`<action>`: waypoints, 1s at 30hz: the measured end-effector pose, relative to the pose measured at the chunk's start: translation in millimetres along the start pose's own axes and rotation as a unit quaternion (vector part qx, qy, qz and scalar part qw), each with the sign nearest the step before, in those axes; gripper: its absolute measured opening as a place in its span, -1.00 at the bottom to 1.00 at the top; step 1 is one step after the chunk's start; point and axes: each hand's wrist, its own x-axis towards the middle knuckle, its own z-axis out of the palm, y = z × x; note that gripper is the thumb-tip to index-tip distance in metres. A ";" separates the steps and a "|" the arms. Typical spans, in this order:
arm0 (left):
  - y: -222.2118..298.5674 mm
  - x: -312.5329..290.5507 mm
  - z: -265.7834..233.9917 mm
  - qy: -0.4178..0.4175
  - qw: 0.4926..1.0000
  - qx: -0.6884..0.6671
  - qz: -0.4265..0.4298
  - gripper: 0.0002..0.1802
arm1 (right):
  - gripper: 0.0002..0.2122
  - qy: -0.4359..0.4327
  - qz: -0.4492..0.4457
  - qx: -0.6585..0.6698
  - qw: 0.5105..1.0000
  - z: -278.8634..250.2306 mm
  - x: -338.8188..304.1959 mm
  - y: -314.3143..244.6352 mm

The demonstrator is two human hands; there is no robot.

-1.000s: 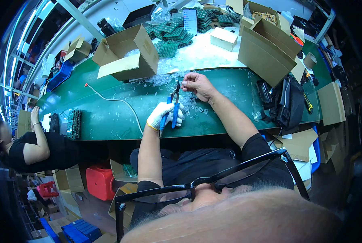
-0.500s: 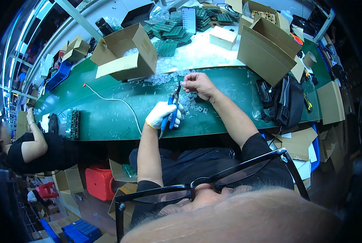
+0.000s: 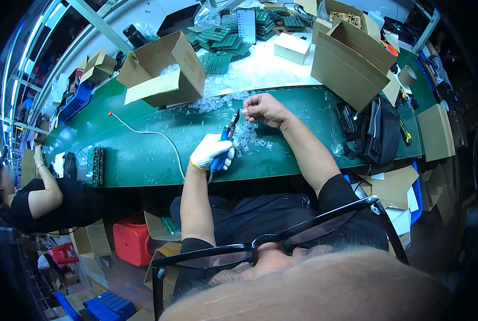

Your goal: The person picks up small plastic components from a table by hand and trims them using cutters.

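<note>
My left hand (image 3: 209, 151), in a white glove, is wrapped round blue-handled cutting pliers (image 3: 225, 135), whose handles are squeezed close together. Their dark jaws point up and away, with the tips right beside a small clear plastic piece (image 3: 244, 112). My bare right hand (image 3: 267, 110) pinches that piece between thumb and fingertips. Whether the jaws touch it is too small to tell. Below the right hand lies a scatter of small clear plastic pieces (image 3: 245, 134) on the green table (image 3: 143, 155); thin clear offcuts are strewn about.
Beyond my hands stand an open cardboard box (image 3: 161, 69), a tilted box (image 3: 351, 67), a small white box (image 3: 292, 48), stacked green circuit boards (image 3: 217, 40) and an upright phone (image 3: 246, 25). A pale cable (image 3: 159, 132) crosses on the left. A black bag (image 3: 380, 131) lies right. A co-worker (image 3: 41, 192) sits left.
The pliers' handles, spread apart earlier, are now squeezed together in my left hand. My right hand stays in nearly the same place with its plastic piece.
</note>
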 end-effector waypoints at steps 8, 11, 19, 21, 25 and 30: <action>-17.9 3.0 -17.5 -0.084 0.974 -0.187 0.097 -0.35 | -0.84 -0.027 0.005 -0.344 0.939 -4.3 0.1 -3.4; -22.9 -0.7 -22.2 -0.105 0.959 -0.235 0.117 -0.35 | -0.76 -0.077 0.003 -0.458 0.885 5.3 0.5 -2.9; -21.7 6.3 -15.7 -0.122 0.955 -0.248 0.109 -0.31 | -0.73 0.295 -0.227 -0.535 0.758 -27.0 17.7 15.9; -21.3 6.7 -14.7 -0.122 0.955 -0.249 0.107 -0.30 | -0.71 0.294 -0.231 -0.531 0.760 -29.2 21.3 21.8; -23.5 3.0 -20.4 -0.120 0.957 -0.245 0.102 -0.27 | -0.77 0.279 -0.229 -0.622 0.695 -13.1 26.5 24.3; -22.2 4.7 -19.8 -0.126 0.958 -0.239 0.100 -0.20 | -0.83 0.300 -0.218 -0.606 0.704 -25.5 31.7 26.1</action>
